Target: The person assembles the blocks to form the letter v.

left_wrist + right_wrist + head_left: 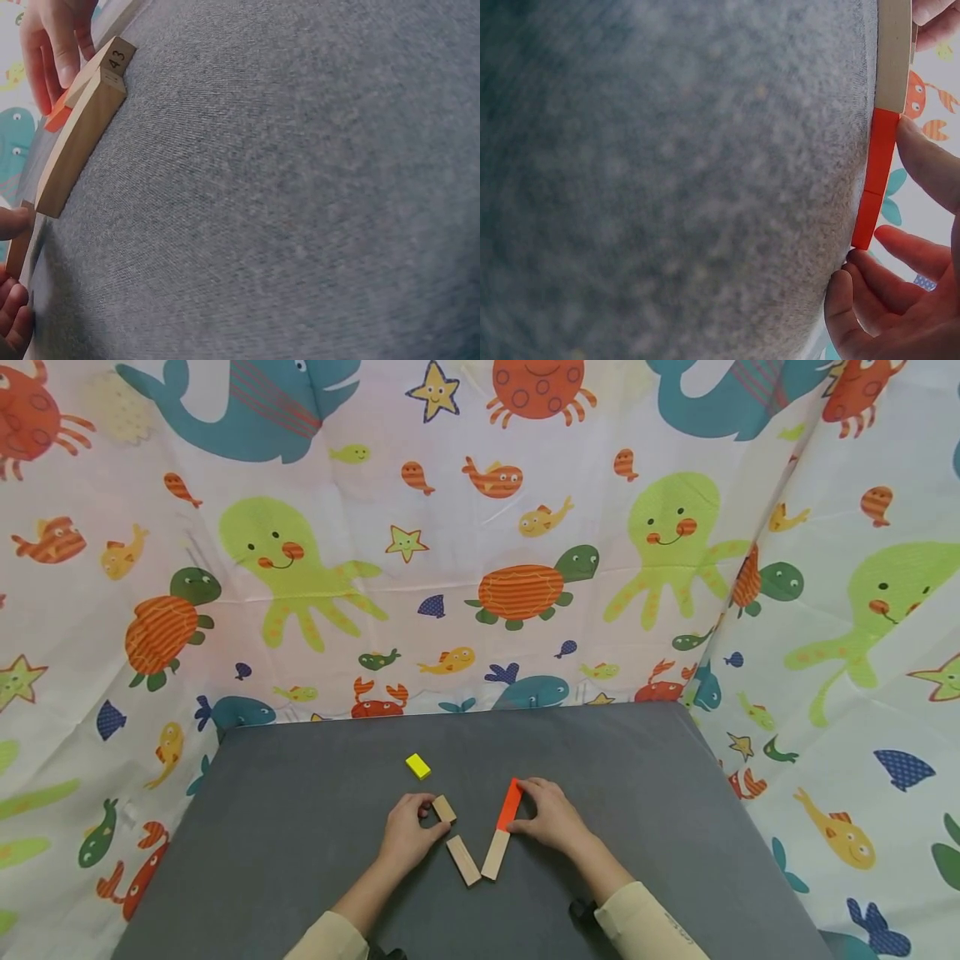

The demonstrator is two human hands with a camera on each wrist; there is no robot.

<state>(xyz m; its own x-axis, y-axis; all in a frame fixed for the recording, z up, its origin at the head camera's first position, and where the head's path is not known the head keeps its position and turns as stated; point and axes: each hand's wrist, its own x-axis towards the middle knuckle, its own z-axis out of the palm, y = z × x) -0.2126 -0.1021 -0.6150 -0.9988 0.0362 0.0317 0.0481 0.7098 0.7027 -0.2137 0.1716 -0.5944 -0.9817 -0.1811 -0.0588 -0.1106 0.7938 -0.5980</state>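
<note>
Orange block (pixel 509 805) spans the right hand's (pixel 553 815) thumb and fingertips, seemingly held near both ends

Left fingers (pixel 418 799) and right fingers (pixel 542 788) bend, forearms (pixel 369 892) angled inward.

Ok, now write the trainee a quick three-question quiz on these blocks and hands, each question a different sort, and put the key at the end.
1. Multiple choice. Which colour of piece is in the grip of the right hand? A) yellow B) plain wood C) orange
2. True or false. In the head view, the yellow block lies apart from both hands.
3. Short answer. What does the left hand pinch?

Key
1. C: its thumb and fingers are on the orange piece.
2. True.
3. A short wooden block.
</note>
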